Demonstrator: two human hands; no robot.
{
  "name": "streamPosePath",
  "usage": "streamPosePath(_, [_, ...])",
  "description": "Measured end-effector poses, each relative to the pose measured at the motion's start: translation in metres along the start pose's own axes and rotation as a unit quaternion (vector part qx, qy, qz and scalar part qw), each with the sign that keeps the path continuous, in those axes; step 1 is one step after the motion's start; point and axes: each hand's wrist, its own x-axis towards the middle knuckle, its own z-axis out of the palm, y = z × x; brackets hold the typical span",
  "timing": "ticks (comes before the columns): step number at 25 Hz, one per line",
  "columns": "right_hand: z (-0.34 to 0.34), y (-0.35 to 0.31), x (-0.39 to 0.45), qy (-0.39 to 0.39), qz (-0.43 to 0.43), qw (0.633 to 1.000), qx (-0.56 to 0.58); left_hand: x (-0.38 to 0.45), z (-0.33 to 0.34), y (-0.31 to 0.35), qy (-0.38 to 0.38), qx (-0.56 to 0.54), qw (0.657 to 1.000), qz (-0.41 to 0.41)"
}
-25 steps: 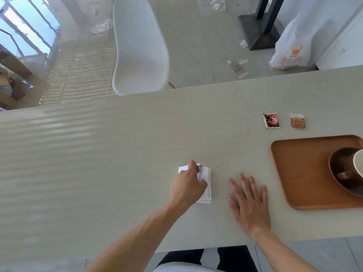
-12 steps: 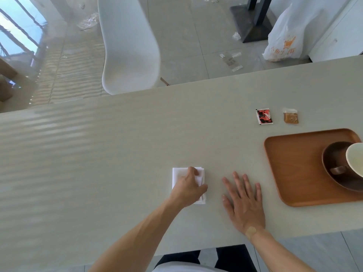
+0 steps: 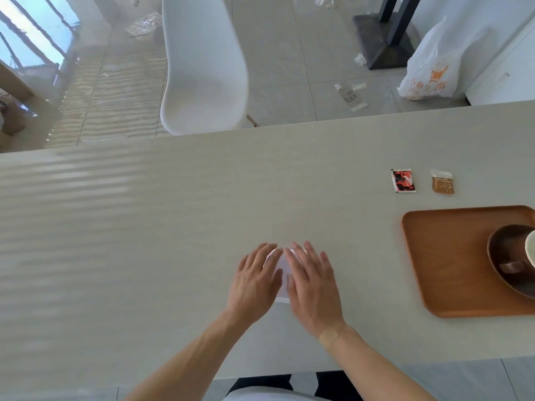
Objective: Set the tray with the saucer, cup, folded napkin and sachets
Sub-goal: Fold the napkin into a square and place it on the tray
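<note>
Folded napkin (image 3: 280,270): white, lying flat on the pale table (image 3: 144,227) at lower centre of the frame, well left of the tray. Only a narrow strip shows between the two hands, plus a corner at its near edge; the rest is covered.

Left hand (image 3: 256,280): laid over the napkin's left part, fingers straight and slightly spread, pressing flat and gripping nothing. Half a second ago this hand was curled on top of the napkin; it has since flattened out.

Right hand (image 3: 314,285): laid over the napkin's right part, fingers extended, palm down, holding nothing. In the earlier frames it rested flat on bare table to the right of the napkin, clear of it; it has now moved left onto the napkin, beside the left hand. A tan plaster shows on the wrist.

Wooden tray (image 3: 451,256): at right of the frame, on the table, partly cut off by the frame edge. A dark brown saucer (image 3: 503,256) sits in its right portion, with a cream cup (image 3: 531,250) on it, mostly out of frame.

Sachets: a red sachet (image 3: 403,181) and a brown sachet (image 3: 442,183) lie side by side on the table just above the tray, apart from it and from each other, placed as before.

White chair (image 3: 202,68): beyond the table's far edge, upper centre.
</note>
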Motion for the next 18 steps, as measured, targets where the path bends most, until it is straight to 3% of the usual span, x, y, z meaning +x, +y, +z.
streamPosePath(7, [0.023, 0.029, 0.002, -0.141, 0.013, 0.983, -0.113, -0.007, 0.024, -0.006, -0.138, 0.071, 0.988, -0.014])
streamPosePath(18, [0.018, 0.025, 0.005, -0.166, 0.026, 0.974, -0.152, -0.004, 0.019, -0.003, -0.205, 0.121, 0.971, -0.021])
